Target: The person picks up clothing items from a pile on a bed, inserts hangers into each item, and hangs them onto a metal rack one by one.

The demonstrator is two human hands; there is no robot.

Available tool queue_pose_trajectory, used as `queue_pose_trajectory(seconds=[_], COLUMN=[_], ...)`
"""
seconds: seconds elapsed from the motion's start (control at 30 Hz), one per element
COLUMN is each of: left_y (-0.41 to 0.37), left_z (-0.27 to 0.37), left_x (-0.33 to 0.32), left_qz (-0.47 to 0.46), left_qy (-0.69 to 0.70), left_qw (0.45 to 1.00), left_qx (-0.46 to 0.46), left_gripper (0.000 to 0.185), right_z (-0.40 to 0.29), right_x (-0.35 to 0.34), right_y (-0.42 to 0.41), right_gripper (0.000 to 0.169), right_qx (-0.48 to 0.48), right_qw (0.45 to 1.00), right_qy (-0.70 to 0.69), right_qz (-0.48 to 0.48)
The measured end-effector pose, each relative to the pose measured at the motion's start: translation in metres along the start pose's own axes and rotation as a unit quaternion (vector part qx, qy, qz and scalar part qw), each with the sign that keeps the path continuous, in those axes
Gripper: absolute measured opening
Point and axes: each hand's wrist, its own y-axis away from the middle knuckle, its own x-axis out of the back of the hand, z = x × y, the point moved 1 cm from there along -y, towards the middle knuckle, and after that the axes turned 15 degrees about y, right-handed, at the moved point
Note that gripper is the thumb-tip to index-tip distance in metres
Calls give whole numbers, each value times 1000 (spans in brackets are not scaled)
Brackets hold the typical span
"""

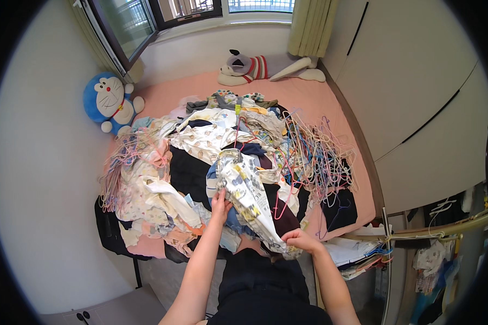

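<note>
Both my hands hold a white printed garment with yellow and grey patterns (248, 199), stretched slantwise over the near part of a clothes pile. My left hand (221, 206) grips its left edge, while my right hand (301, 240) pinches its lower right end. Beneath and around it lie mixed clothes, among them a black garment (189, 170), a dark maroon one (284, 209) and a white patterned one (203, 140). A red hanger (282, 203) lies just right of the held garment. Many tangled hangers (313, 158) rest on the pile's right side, and more pink and white hangers (120, 162) on its left.
The pile covers much of a bed with a pink sheet (337, 113). A blue plush toy (110, 101) sits at the back left, and a grey plush dog (264, 69) lies by the window wall. At right stand a cabinet (406, 81) and a metal rail (387, 252) with hanging clothes.
</note>
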Motion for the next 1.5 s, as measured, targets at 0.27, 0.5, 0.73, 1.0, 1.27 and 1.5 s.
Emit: queue_pose_trajectory(seconds=[0.27, 0.5, 0.73, 1.0, 1.27, 1.5], left_y=[112, 184, 155, 140, 119, 136], left_z=[-44, -35, 0, 3, 20, 28], left_x=[-56, -47, -57, -71, -29, -38], left_qz=[-226, -380, -519, -304, -241, -117], left_qy=[-167, -397, -380, -543, -614, -50], left_qw=[947, 828, 754, 652, 719, 984], left_qx=[-153, -114, -132, -433, -220, 120], left_gripper=[19, 26, 38, 21, 20, 32], right_z=[-19, -19, -45, -35, 59, 110], right_x=[-10, -31, -43, -10, 34, 52], right_y=[-6, -37, 13, 35, -47, -148], right_gripper=[37, 37, 28, 19, 22, 30], right_qx=[41, 115, 194, 157, 20, -149], right_qw=[966, 936, 948, 944, 954, 905], right_qy=[-154, -29, -4, 56, -148, -250], right_qz=[206, 332, 252, 286, 261, 311])
